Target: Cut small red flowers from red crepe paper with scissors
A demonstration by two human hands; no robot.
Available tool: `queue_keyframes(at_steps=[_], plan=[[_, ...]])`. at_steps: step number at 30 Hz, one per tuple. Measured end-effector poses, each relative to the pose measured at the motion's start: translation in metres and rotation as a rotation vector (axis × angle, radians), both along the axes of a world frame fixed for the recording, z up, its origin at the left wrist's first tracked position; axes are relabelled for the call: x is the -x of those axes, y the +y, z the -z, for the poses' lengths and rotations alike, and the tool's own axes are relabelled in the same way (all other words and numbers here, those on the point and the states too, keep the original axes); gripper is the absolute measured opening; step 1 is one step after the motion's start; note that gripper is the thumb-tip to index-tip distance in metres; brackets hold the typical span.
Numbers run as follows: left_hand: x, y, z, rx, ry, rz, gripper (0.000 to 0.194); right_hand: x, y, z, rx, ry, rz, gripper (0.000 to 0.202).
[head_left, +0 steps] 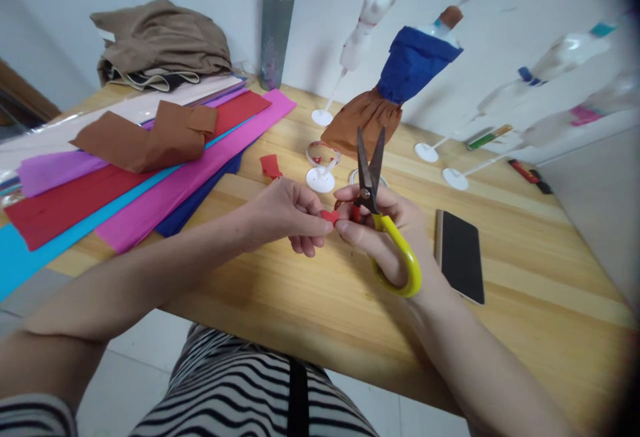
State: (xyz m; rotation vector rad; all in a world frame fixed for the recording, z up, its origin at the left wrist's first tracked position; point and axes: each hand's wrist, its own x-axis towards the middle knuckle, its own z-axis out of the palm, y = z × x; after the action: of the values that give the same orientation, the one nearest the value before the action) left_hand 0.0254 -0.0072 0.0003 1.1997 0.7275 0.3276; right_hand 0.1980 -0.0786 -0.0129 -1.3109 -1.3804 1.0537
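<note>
A small red paper piece is pinched between the fingertips of both hands, above the wooden table. My left hand holds its left side with thumb and forefinger. On the other side, my right hand pinches it too, with the yellow-handled scissors hooked round the thumb. The scissor blades are slightly apart and point up, away from me. A red scrap lies on the table just beyond my left hand.
Coloured paper strips and brown paper lie left, below folded cloth. A bottle stands behind. Mannequins on white stands, one in a blue and brown dress, line the back. A phone lies right.
</note>
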Motion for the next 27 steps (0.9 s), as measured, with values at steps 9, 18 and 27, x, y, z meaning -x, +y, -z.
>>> queue_keyframes(at_steps=[9, 18, 27], plan=[[0.011, 0.008, 0.011, 0.071, -0.02, -0.05, 0.021, 0.001, 0.0, -0.002, 0.002, 0.11, 0.136, 0.028], [0.0, -0.016, 0.013, 0.151, -0.129, -0.229, 0.015, 0.006, 0.0, 0.003, 0.001, 0.126, 0.133, 0.03], [-0.002, -0.018, 0.016, 0.204, -0.171, -0.254, 0.017, 0.009, -0.001, 0.006, 0.008, 0.176, 0.153, 0.033]])
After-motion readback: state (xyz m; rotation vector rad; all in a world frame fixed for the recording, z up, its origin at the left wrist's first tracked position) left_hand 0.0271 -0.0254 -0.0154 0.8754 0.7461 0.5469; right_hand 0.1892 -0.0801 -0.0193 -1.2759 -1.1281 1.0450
